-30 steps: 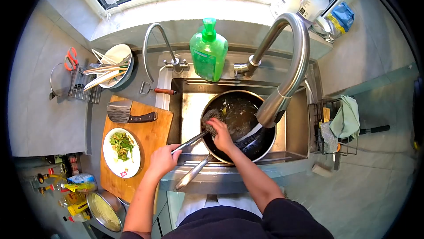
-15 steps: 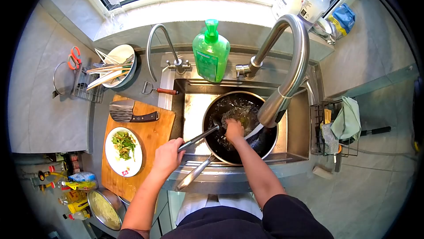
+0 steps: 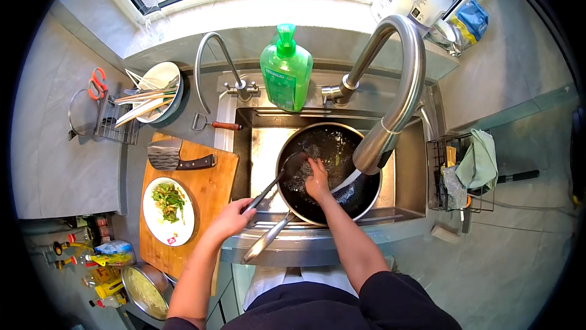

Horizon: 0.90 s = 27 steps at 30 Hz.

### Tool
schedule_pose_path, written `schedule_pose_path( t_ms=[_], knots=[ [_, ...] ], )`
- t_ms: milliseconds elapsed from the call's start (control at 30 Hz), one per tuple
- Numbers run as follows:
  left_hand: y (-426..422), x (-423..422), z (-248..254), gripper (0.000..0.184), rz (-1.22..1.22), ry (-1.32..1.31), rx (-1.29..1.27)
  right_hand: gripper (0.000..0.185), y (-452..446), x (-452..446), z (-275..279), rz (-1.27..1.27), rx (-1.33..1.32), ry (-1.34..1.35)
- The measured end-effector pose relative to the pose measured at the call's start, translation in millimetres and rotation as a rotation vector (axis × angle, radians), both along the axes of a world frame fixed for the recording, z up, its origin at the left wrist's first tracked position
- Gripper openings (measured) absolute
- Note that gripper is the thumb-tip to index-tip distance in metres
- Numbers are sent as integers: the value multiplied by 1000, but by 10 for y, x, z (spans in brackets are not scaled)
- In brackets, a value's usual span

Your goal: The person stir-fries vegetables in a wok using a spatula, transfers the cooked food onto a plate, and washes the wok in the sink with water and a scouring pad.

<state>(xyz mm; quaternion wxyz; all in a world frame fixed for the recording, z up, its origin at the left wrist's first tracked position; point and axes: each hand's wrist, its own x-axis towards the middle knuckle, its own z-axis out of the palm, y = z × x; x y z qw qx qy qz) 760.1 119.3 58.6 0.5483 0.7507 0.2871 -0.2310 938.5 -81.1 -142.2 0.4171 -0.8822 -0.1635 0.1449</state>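
Note:
A dark wok (image 3: 360,205) with a metal handle (image 3: 268,237) sits in the steel sink (image 3: 410,192), holding rippling, frothy water. My left hand (image 3: 231,219) is closed round the handle of a long cooking utensil (image 3: 268,191). Its dark head (image 3: 295,162) dips into the wok; whether it is a spatula or a ladle is unclear. Inside the wok, my right hand (image 3: 317,182) has its fingers stretched out beside that head, partly blurred by splashing. From the curved faucet (image 3: 373,150), a stream of water (image 3: 347,181) falls close to my right wrist.
Left of the sink, a cutting board (image 3: 210,192) carries a cleaver (image 3: 180,156) and a plate of chopped greens (image 3: 168,203). A peeler (image 3: 220,125) lies behind it. Green soap bottle (image 3: 287,73) and a thin tap (image 3: 235,70) stand behind the sink. A wire rack (image 3: 436,177) hangs at right.
The utensil's head has moved slightly right and up in the wok. My right hand has shifted a little left, its fingers now straighter. The whole view has tilted slightly.

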Motion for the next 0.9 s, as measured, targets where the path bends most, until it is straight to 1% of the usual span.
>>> schedule_pose_path(
  t_ms=[67,100,133,200,267,300,333,400,433,467,500,533,567,633,700,733,767,800,867,900],
  knots=[
    [24,-15,-189,22,-109,-184,186,64,106,-152,137,80,108,-152],
    [36,37,-130,20,-108,-90,111,62,127,-210,169,194,114,-152],
    [51,97,-87,19,-67,26,5,61,147,-266,239,280,53,-198],
    [70,189,-34,18,17,254,-208,61,151,-229,351,326,52,-226],
    [81,203,-128,22,38,284,-280,58,137,-75,279,187,-134,-272],
    [83,205,-185,25,48,300,-316,59,132,-17,329,69,-247,-227],
    [54,161,-241,29,3,160,-162,60,131,40,405,-42,-361,-172],
    [-35,44,-329,38,-89,-122,144,62,137,79,365,-150,-434,-7],
    [-56,114,-104,46,-202,-170,240,62,131,99,193,-80,-312,-3],
    [-91,149,-24,44,-212,-151,280,62,133,118,25,-10,-189,0],
    [-124,182,30,42,-221,-133,320,62,136,108,33,60,-67,2],
    [-138,209,52,39,-229,-115,360,62,133,19,38,190,-11,-1],
    [-135,226,50,37,-217,-110,363,63,128,-40,41,269,-138,21],
    [-133,251,43,34,-195,-99,371,64,155,-123,445,403,-434,16],
    [-144,253,96,33,-174,-98,339,63,195,50,368,335,-598,-30],
    [-141,259,122,33,-165,-100,327,62,222,126,240,298,-676,-55],
    [-142,266,122,33,-175,-103,333,62,254,147,50,152,-688,-204],
    [-141,263,111,33,-183,-105,340,62,301,135,97,183,-664,-155],
    [-120,237,95,33,-176,-101,337,63,386,61,369,241,-620,-52],
    [-115,237,81,33,-162,-101,325,66,344,-7,471,351,-555,-67]
  ],
)
